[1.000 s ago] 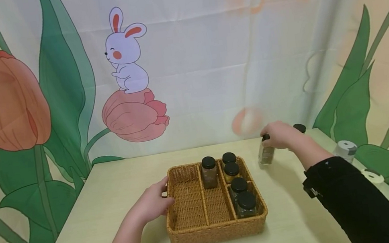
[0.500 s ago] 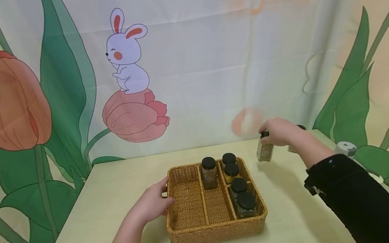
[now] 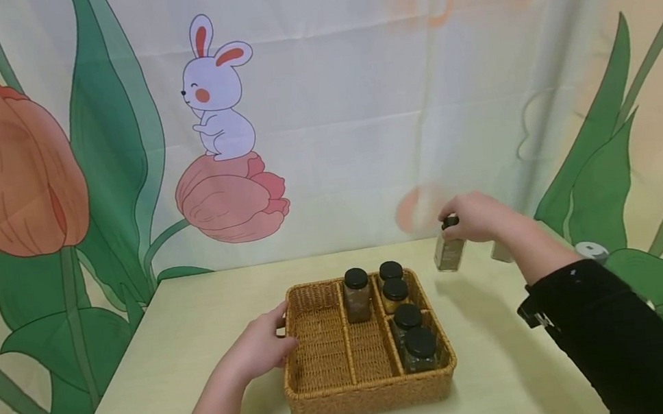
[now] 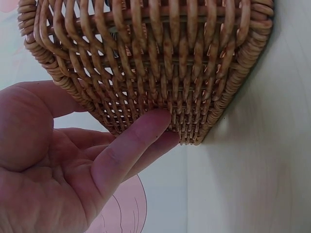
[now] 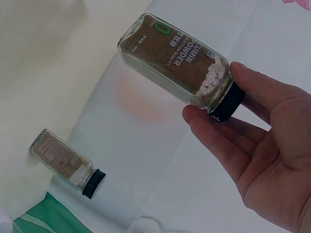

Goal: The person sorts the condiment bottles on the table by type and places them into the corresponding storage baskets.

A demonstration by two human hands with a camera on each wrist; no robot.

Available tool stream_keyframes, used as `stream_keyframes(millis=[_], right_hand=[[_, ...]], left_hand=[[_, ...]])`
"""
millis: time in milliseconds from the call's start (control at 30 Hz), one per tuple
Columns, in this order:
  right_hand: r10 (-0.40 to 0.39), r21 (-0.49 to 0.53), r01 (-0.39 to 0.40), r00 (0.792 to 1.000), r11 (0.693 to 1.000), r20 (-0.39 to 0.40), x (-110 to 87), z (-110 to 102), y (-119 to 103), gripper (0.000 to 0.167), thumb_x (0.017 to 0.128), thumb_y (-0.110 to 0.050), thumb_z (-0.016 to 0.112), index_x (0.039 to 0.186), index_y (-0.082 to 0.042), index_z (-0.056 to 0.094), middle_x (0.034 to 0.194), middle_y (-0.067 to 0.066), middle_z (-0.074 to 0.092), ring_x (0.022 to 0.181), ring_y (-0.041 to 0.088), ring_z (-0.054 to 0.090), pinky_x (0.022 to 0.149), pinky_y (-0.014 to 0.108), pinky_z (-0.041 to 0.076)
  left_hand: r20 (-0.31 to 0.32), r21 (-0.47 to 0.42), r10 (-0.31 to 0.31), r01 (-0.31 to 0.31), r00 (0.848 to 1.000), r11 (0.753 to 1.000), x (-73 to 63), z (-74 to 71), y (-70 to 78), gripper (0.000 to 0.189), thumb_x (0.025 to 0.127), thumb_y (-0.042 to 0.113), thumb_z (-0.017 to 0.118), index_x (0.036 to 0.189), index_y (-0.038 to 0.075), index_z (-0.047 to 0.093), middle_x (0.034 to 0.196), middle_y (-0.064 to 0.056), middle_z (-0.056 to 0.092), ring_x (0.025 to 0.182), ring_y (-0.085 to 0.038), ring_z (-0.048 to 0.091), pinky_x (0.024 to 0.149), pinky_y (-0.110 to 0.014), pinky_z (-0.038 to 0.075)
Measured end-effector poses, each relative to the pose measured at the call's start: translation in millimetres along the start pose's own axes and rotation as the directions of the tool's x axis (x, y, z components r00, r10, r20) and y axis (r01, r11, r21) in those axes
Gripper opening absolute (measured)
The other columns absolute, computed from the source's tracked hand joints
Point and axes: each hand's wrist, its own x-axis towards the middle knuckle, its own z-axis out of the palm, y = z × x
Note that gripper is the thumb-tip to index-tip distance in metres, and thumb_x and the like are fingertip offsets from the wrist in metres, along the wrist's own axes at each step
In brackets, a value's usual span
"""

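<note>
My right hand (image 3: 477, 217) pinches a glass spice jar (image 3: 450, 250) by its black cap, above the back right of the table. In the right wrist view the jar's label (image 5: 187, 48) reads "CUMIN POWDER", and brown powder fills most of it. My left hand (image 3: 261, 343) holds the left side of a divided wicker basket (image 3: 370, 395); in the left wrist view its fingers (image 4: 133, 145) lie against the woven wall. Inside the basket, a jar of brown powder (image 3: 358, 300) stands in the middle compartment. Several black-capped jars (image 3: 420, 348) fill the two right compartments.
A second brown-powder jar (image 5: 60, 158) stands behind my right hand on the table. A white-topped container (image 3: 591, 251) shows partly behind the right sleeve. The basket's left compartment (image 3: 320, 346) holds nothing. A printed curtain (image 3: 328, 131) hangs along the table's back edge.
My right hand has lifted the cumin jar slightly up and back, so its base has risen away from its shadow. The left hand and basket have stayed still.
</note>
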Motion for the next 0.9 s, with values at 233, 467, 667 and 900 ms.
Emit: stream_keyframes(millis=[233,467,667,900], right_hand=[[0.010,0.010,-0.010,1.000,1.000,-0.011,-0.4,-9,-6,0.033,0.092,-0.016,0.074,0.120,0.001,0.072,0.115,0.020,0.070,0.101,0.037,0.065,0.082,0.050,0.055],[-0.008,0.006,0.008,1.000,1.000,-0.022,-0.9,-16,-14,0.034,0.092,-0.017,0.075,0.120,0.001,0.072,0.114,0.018,0.071,0.100,0.036,0.065,0.084,0.050,0.054],[-0.029,-0.009,0.029,0.999,1.000,-0.029,-3.4,-22,-20,0.032,0.091,-0.017,0.075,0.118,0.001,0.074,0.112,0.017,0.072,0.098,0.033,0.065,0.084,0.049,0.054],[-0.032,-0.006,0.032,0.999,0.999,-0.017,-4.3,-29,-30,0.033,0.091,-0.019,0.076,0.119,-0.001,0.074,0.114,0.016,0.072,0.102,0.034,0.065,0.087,0.050,0.053]], left_hand=[[-0.003,-0.002,-0.002,0.002,1.000,1.000,0.2,0.6,0.6,0.079,0.092,0.002,0.064,0.161,0.002,0.025,0.147,-0.035,0.045,0.091,-0.025,0.070,0.065,-0.038,0.061],[-0.004,-0.010,0.002,-0.002,1.000,1.000,-0.4,1.1,1.0,0.079,0.092,0.001,0.064,0.161,0.001,0.025,0.147,-0.035,0.045,0.085,-0.025,0.070,0.064,-0.037,0.061],[-0.004,-0.010,0.004,-0.004,1.000,1.000,-1.0,1.5,1.5,0.079,0.092,0.001,0.064,0.161,0.001,0.025,0.147,-0.036,0.045,0.083,-0.024,0.069,0.064,-0.037,0.060],[-0.008,-0.007,-0.002,0.002,1.000,1.000,-2.2,0.8,1.8,0.079,0.092,0.001,0.064,0.161,0.002,0.026,0.146,-0.034,0.046,0.101,-0.028,0.068,0.066,-0.039,0.062]])
